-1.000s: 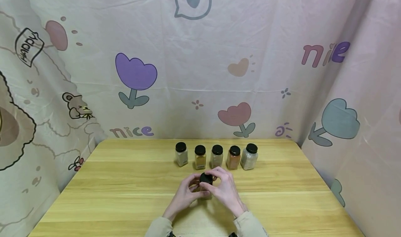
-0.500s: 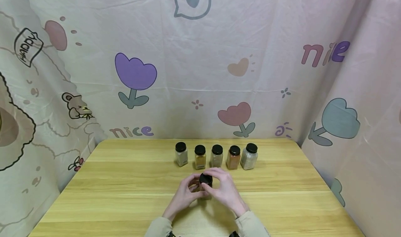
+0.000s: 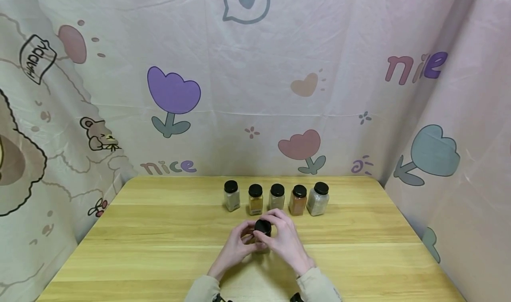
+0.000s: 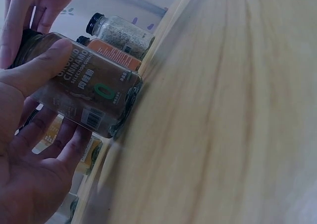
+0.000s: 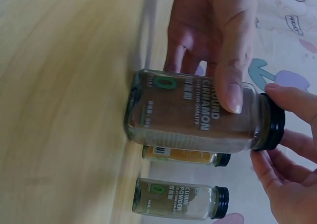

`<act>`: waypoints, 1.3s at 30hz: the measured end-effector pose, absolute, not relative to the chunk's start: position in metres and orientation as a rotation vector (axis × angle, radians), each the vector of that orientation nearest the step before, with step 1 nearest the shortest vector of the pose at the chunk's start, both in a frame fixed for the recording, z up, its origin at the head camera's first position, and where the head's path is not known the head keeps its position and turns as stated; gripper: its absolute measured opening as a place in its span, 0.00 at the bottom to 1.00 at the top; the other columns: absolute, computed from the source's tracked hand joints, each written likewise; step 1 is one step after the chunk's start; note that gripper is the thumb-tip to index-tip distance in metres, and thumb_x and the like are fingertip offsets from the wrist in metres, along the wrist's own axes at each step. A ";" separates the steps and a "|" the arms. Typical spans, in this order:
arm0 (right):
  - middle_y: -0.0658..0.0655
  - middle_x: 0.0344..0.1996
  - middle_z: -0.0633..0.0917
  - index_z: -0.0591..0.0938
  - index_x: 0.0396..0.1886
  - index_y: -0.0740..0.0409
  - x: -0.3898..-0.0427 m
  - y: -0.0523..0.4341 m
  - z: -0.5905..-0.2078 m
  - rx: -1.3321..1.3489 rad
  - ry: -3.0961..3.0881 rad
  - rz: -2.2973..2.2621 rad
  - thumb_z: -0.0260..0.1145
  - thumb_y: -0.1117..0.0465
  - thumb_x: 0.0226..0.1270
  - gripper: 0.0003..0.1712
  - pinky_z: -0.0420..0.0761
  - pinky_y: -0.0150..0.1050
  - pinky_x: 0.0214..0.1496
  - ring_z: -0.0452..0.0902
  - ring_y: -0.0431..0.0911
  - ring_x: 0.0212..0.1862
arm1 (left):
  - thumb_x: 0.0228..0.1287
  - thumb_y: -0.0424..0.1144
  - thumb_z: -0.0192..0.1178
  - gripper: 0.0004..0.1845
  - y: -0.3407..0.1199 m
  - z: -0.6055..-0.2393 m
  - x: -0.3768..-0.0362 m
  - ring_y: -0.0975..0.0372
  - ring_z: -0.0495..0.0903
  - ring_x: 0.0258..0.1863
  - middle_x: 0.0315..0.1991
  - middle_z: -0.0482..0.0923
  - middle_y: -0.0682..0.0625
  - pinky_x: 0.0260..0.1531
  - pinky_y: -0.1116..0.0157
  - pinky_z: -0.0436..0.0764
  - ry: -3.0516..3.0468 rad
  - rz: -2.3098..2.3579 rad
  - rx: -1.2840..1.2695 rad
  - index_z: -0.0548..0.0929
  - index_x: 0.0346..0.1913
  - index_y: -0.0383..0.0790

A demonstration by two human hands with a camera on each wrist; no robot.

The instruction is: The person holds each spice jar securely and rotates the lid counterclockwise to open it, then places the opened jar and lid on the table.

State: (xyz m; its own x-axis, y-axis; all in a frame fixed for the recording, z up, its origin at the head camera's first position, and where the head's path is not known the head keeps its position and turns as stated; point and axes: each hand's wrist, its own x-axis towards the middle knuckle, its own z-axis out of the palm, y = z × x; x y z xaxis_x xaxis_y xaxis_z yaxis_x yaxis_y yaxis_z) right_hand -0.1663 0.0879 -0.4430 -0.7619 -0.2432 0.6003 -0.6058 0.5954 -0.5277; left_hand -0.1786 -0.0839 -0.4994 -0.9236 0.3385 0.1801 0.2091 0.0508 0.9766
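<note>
**Operator:** Glass cinnamon jar (image 3: 261, 239) stands upright on the wooden table (image 3: 159, 244), near the middle, a little toward my side. My left hand (image 3: 235, 249) wraps the jar's body: thumb across the label, fingers curled behind it, clamped on the glass. My right hand (image 3: 285, 242) has its fingertips curled round the black lid (image 3: 262, 227), gripping it from above and the side.

**Inspector:** Base contact?

**Operator:** In the left wrist view the jar's (image 4: 81, 87) bottom edge sits on the wood. In the right wrist view the lid (image 5: 271, 122) looks seated on the neck; I cannot tell how tight.

**Inspector:** Clearance behind?

**Operator:** Five jars in a row (image 3: 276, 199) stand just beyond my hands, apart from them, all capped in black. The middle one sits nearest my right fingertips. The row stands short of the table's far edge.

**Inspector:** Side room?

**Operator:** Bare wood runs left and right of my hands out to both side edges. Printed curtain (image 3: 255, 93) closes in the back and both sides, meeting the table at its far edge. My sleeves (image 3: 199, 291) cross the near edge.
</note>
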 end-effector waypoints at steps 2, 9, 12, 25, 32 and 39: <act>0.52 0.41 0.87 0.88 0.42 0.60 -0.166 0.089 -0.442 0.681 -2.376 1.080 0.82 0.64 0.46 0.20 0.85 0.38 0.50 0.82 0.45 0.45 | 0.54 0.31 0.74 0.29 -0.084 -0.499 -0.179 0.68 0.79 0.53 0.60 0.77 0.32 0.64 0.66 0.79 2.212 2.018 0.585 0.77 0.59 0.30; 0.56 0.46 0.87 0.87 0.46 0.63 -0.166 0.093 -0.442 0.769 -2.367 1.054 0.80 0.66 0.47 0.22 0.85 0.44 0.55 0.83 0.48 0.49 | 0.56 0.29 0.72 0.27 -0.084 -0.501 -0.179 0.68 0.79 0.52 0.58 0.76 0.30 0.63 0.66 0.80 2.211 2.033 0.667 0.76 0.59 0.27; 0.53 0.43 0.85 0.87 0.45 0.61 -0.166 0.093 -0.443 0.734 -2.332 0.961 0.84 0.59 0.45 0.25 0.83 0.40 0.51 0.80 0.46 0.48 | 0.55 0.29 0.73 0.28 -0.084 -0.501 -0.179 0.69 0.79 0.53 0.59 0.76 0.30 0.64 0.66 0.79 2.192 2.040 0.650 0.76 0.59 0.27; 0.51 0.40 0.86 0.89 0.42 0.60 -0.166 0.091 -0.437 0.712 -2.384 1.033 0.80 0.64 0.49 0.17 0.83 0.35 0.47 0.81 0.44 0.43 | 0.56 0.31 0.74 0.28 -0.083 -0.500 -0.178 0.68 0.79 0.53 0.59 0.77 0.32 0.64 0.65 0.79 2.194 2.036 0.619 0.77 0.59 0.29; 0.52 0.45 0.86 0.88 0.46 0.60 -0.165 0.093 -0.439 0.763 -2.389 1.052 0.77 0.64 0.51 0.19 0.84 0.40 0.53 0.82 0.46 0.48 | 0.56 0.30 0.73 0.28 -0.085 -0.501 -0.179 0.70 0.78 0.52 0.59 0.76 0.30 0.64 0.63 0.80 2.215 2.031 0.683 0.76 0.59 0.27; 0.50 0.40 0.83 0.88 0.45 0.60 -0.165 0.091 -0.441 0.666 -2.380 1.013 0.83 0.56 0.47 0.25 0.82 0.33 0.46 0.78 0.42 0.43 | 0.55 0.31 0.74 0.29 -0.084 -0.501 -0.179 0.72 0.79 0.54 0.61 0.76 0.32 0.64 0.67 0.78 2.167 2.037 0.634 0.76 0.60 0.29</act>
